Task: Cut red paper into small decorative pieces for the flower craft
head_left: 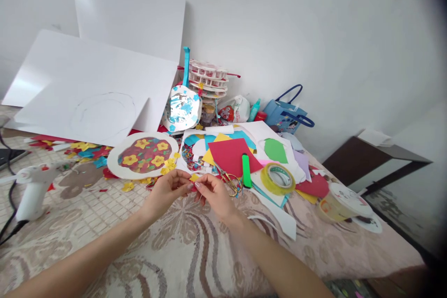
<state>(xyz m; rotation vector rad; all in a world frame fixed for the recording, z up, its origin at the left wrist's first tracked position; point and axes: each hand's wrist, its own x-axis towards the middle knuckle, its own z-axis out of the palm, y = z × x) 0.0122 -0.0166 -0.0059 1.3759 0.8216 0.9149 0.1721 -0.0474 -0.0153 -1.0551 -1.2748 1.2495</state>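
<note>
My left hand [171, 191] and my right hand [213, 192] meet in front of me, the fingertips of both pinched together. A small yellow paper piece [194, 178] shows at the fingertips, partly covered by them, so its shape is unclear. Just beyond my left hand are small yellow paper flowers [170, 164], beside a white oval board [115, 160] with yellow flowers on a dark red, patterned middle. Close to my right hand lie gold-handled scissors [232, 183] and a bright green cutter-like tool [246, 171]. Red paper [232, 151] lies behind them.
A white glue gun [33, 193] with a black cord stands at left. Large white boards [87, 81] lean on the wall. Yellow tape [278, 179], a lidded plastic cup [337, 205] and green paper [275, 150] are on the right. A blue bag [284, 114] stands behind.
</note>
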